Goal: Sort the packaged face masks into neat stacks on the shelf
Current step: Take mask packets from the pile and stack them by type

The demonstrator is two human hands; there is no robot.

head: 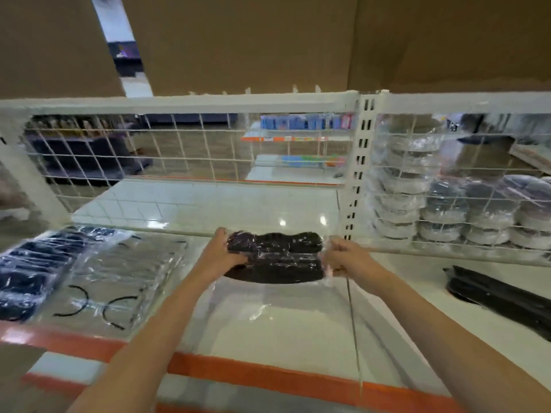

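Observation:
A stack of black face masks in clear plastic packs [275, 257] is held between both hands at the back of the white shelf [283, 329], near the wire mesh. My left hand [222, 254] grips its left end and my right hand [340, 254] grips its right end. Grey masks in clear packs [119, 275] lie flat on the shelf to the left. Dark blue packaged masks [26, 275] sit at the far left. A flat black pack [501, 296] lies on the shelf to the right.
A white wire mesh [179, 156] backs the shelf, with a slotted upright post [357, 162] right of centre. Behind the mesh at the right stand several stacks of round packaged items [447, 204]. An orange strip [253, 374] runs along the front edge. Cardboard boxes [238, 40] sit above.

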